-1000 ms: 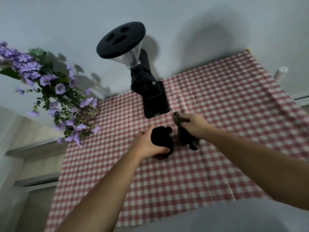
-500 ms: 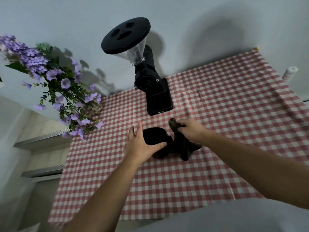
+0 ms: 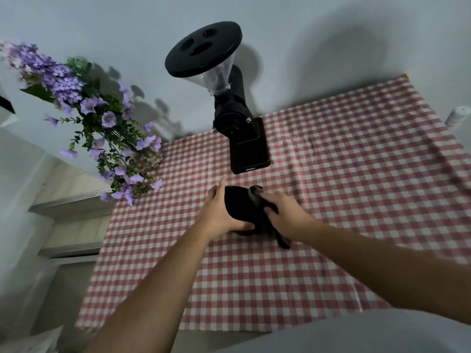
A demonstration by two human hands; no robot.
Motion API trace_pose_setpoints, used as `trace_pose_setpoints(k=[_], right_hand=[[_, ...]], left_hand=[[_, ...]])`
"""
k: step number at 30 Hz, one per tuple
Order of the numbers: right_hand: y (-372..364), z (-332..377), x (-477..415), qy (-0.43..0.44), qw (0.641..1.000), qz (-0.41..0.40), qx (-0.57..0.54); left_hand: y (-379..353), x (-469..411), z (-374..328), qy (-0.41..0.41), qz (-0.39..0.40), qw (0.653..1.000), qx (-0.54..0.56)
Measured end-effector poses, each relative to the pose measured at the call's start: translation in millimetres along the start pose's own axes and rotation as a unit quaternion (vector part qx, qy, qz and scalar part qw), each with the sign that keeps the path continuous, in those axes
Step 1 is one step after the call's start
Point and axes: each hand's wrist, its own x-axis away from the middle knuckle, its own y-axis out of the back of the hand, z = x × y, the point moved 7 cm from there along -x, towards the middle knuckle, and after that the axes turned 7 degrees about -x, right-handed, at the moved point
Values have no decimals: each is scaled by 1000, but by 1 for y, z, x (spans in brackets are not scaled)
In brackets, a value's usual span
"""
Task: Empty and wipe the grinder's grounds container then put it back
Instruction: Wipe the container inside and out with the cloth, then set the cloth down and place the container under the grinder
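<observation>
The black grounds container [image 3: 239, 207] is in the middle of the checked tablecloth, just in front of the black grinder [image 3: 237, 123]. My left hand [image 3: 220, 215] wraps around its left side and holds it. My right hand [image 3: 284, 215] grips a dark grey cloth [image 3: 257, 197] and presses it against the container's right side and top; a tail of the cloth hangs down to the table at the right. The grinder stands at the back by the wall, with a clear hopper and a black lid.
A red-and-white checked tablecloth [image 3: 331, 200] covers the table. A vase of purple flowers [image 3: 107, 128] stands at the back left, near the table's corner. A small white bottle [image 3: 457, 117] is at the far right edge. White shelves lie left of the table.
My left hand has closed around the container again. My right hand has brought the cloth left, from beside the container onto its side and top.
</observation>
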Motion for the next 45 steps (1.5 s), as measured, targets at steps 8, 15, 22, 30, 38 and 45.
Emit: trace_pose_setpoints(k=[8, 15, 22, 30, 38, 45], right_hand=[[-10, -27, 6, -84, 984, -37, -150], [26, -28, -15, -141, 988, -6, -58], [15, -8, -27, -105, 994, 10, -31], [51, -7, 7, -137, 989, 48, 31], [99, 13, 22, -55, 950, -210, 224], [64, -59, 36, -146, 929, 36, 339]], left_hand=[[-13, 6, 6, 55, -54, 997, 1], [-11, 3, -1, 11, -76, 997, 9], [2, -4, -2, -57, -22, 995, -77], [10, -11, -2, -88, 14, 987, -133], [15, -16, -17, -169, 29, 956, -240], [17, -18, -24, -201, 31, 940, -273]])
